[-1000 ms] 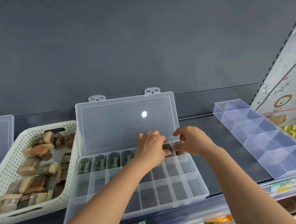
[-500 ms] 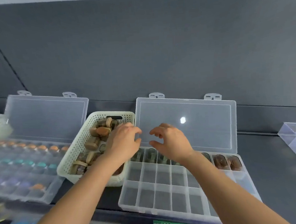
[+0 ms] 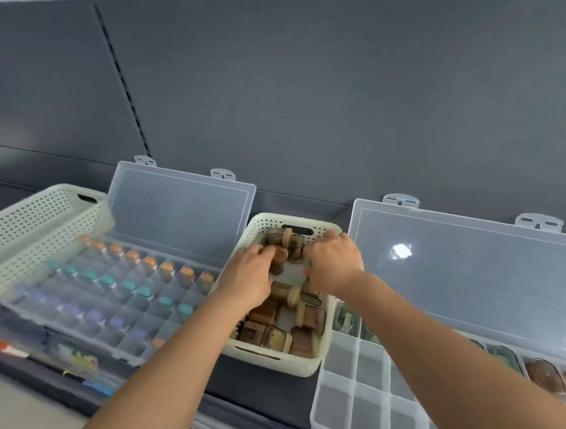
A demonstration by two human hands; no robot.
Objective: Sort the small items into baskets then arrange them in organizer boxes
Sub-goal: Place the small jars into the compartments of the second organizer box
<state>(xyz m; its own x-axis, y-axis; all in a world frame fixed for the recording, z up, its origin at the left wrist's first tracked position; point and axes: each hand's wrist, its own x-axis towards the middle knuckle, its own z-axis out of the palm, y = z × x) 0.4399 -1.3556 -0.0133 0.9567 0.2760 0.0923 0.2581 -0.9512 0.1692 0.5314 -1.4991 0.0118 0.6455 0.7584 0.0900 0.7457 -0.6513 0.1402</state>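
Observation:
A white perforated basket (image 3: 321, 355) in the middle of the shelf holds several small brown and tan items (image 3: 310, 319). Both my hands reach into its far half. My left hand (image 3: 251, 277) has its fingertips against a brown item (image 3: 279, 255); whether it grips it is hidden. My right hand (image 3: 335, 264) hovers with loosely curled fingers beside a small clear case (image 3: 296, 247) and holds nothing. To the right, a clear organizer box (image 3: 364, 396) stands with its lid (image 3: 464, 288) up, greenish items (image 3: 346, 320) and brown items (image 3: 547, 376) in its back row.
At the left lies a second open organizer box (image 3: 82, 329) filled with orange-, teal- and purple-capped items. A second white basket (image 3: 34, 228), with nothing showing inside, rests over its left end. A dark grey back panel rises behind; the shelf's front edge carries labels (image 3: 80, 359).
Both hands left the back row of the right organizer box and moved left into the basket of brown items. The view swung left, so the left organizer and second basket now show.

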